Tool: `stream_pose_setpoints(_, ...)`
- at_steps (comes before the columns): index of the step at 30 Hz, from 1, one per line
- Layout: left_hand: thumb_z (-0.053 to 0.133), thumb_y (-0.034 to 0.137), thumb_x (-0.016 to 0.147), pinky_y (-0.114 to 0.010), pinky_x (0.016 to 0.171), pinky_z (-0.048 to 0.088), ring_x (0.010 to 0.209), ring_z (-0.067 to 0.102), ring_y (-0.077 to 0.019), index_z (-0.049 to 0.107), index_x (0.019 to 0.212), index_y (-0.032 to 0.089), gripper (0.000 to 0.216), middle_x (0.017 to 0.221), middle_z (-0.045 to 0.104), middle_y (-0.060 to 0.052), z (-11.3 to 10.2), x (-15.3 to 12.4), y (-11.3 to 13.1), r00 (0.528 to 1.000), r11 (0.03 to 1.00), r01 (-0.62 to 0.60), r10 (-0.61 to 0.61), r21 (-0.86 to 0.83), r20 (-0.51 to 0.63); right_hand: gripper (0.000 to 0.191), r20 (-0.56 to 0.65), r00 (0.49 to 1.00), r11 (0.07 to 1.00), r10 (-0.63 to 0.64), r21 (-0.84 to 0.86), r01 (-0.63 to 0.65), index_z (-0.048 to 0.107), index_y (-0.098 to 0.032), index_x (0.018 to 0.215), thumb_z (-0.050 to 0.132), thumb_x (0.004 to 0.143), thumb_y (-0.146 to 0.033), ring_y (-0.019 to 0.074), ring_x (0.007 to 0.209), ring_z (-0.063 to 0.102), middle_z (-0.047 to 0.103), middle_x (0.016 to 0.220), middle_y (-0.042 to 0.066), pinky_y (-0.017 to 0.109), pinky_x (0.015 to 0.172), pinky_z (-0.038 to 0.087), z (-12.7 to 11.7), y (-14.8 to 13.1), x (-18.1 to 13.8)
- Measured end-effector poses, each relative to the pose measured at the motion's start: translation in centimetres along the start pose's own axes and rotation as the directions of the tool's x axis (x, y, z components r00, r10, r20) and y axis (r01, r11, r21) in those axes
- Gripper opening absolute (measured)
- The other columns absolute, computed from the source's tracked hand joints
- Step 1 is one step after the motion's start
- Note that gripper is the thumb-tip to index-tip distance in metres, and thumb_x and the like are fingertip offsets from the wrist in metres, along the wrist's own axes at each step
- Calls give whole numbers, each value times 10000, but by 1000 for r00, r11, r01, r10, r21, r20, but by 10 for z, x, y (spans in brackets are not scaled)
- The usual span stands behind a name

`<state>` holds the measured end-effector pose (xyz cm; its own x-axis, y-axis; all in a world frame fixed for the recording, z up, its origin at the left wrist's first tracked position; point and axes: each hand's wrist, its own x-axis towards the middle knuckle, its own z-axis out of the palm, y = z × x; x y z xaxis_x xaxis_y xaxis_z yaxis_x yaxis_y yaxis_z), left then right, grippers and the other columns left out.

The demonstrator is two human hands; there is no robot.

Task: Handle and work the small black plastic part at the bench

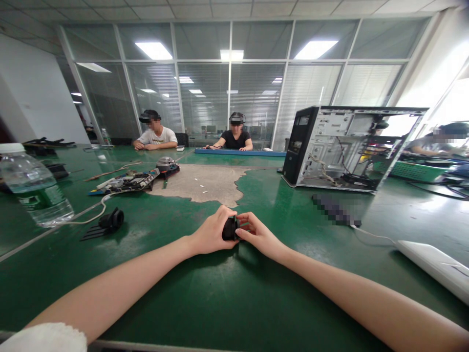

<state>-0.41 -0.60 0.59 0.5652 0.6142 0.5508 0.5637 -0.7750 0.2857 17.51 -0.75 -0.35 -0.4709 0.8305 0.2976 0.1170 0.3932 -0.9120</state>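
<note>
Both of my hands meet over the middle of the green table [205,303]. My left hand [212,233] is curled around a small black part [230,229], gripping it from the left. My right hand [256,234] pinches the same black part from the right with thumb and fingers. What the part is I cannot make out; much of it is hidden by my fingers. Beyond my hands the green surface is worn away to a bare grey patch [205,183].
An open computer case [344,146] stands at the right. A circuit board [126,182], a round part [165,164], a black fan with cable [110,221] and a water bottle [34,188] lie at the left. A white device [436,266] lies at right. Other people sit at the far side.
</note>
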Motion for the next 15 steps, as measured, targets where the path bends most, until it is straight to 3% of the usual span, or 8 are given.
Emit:
stream_pose_setpoints(5,652,273,615,-328,752,436,885,503,-206,348,1075,205,555,1022,430,-50,0,-1,0,1000,1000,1,-1,-8,-3,287,41,999,1000,-22,14,21,449,-214,986,591,739,-251,148,858,552,514,958,21,290,707,477,-1,1,-1)
stream_pose_setpoints(12,644,287,624,-333,754,433,883,501,-206,357,1074,210,539,1015,434,-47,-1,0,1,1000,1000,5,-5,-13,-5,182,0,999,999,-45,22,45,457,-215,933,534,790,-298,154,865,555,539,876,4,290,702,482,1,-3,-3)
stream_pose_setpoints(15,642,292,628,-335,753,434,881,502,-208,362,1074,206,533,1013,435,-50,-1,0,1,1000,1000,9,-9,-11,-6,201,-7,999,999,-45,20,45,460,-217,943,545,782,-302,151,868,552,526,930,11,284,696,485,1,-2,-2)
